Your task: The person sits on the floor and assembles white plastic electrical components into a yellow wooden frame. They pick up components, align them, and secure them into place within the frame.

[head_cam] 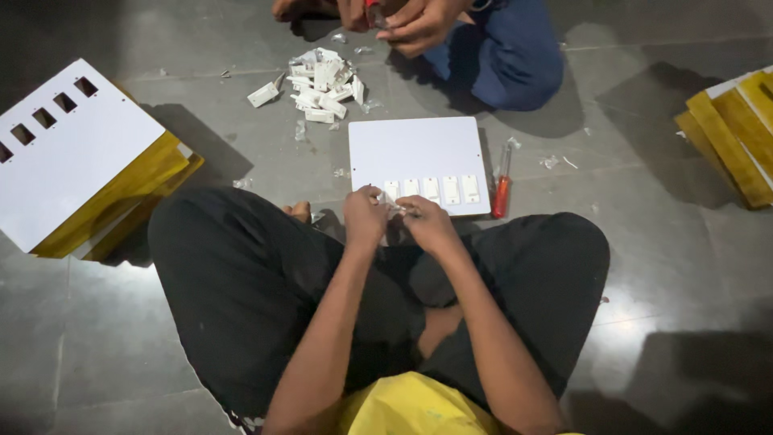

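Note:
I sit cross-legged on a grey tiled floor. A white switch panel point(419, 153) lies flat in front of my knees, with several white switches point(431, 190) set in a row along its near edge. My left hand point(364, 216) and my right hand point(427, 224) meet just at that near edge, both pinching a small white switch in a clear wrapper point(394, 209) between the fingertips. A red-handled screwdriver point(502, 187) lies on the floor beside the panel's right edge, a short way from my right hand.
A heap of loose white switches point(324, 84) lies beyond the panel. Another person in blue trousers point(507, 56) sits across from me, hands point(403, 20) busy. White slotted boards on yellow frames point(76, 161) are stacked at left; more yellow frames point(737, 133) at right.

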